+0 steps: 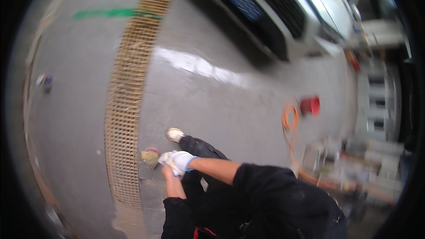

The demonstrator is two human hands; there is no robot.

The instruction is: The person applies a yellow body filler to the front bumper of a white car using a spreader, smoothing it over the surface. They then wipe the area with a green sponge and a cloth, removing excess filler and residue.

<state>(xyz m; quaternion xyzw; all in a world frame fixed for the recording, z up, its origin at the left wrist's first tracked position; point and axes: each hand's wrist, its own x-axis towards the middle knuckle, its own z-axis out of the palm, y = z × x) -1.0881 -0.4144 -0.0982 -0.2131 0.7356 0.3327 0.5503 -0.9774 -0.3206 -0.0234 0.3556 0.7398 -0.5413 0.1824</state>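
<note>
In front of my legs, my two hands meet at the lower middle of the view. My right hand [179, 161] wears a white glove with a blue cuff edge, and its fingers are bent toward the left hand. My left hand [168, 171] looks bare and is closed against crumpled white material at the right glove's fingers. Blur hides whether this is part of a glove or a separate cloth. Just left of the hands, a yellowish object with a red rim [151, 156] lies on the floor, its kind unclear.
A long tan floor grating [128, 88] runs along my left, crossed by a green stripe [104, 13]. Ahead right stands a white vehicle [310, 17]. A red bucket [310, 106] and coiled orange hose [290, 119] lie right, near cluttered materials [354, 159].
</note>
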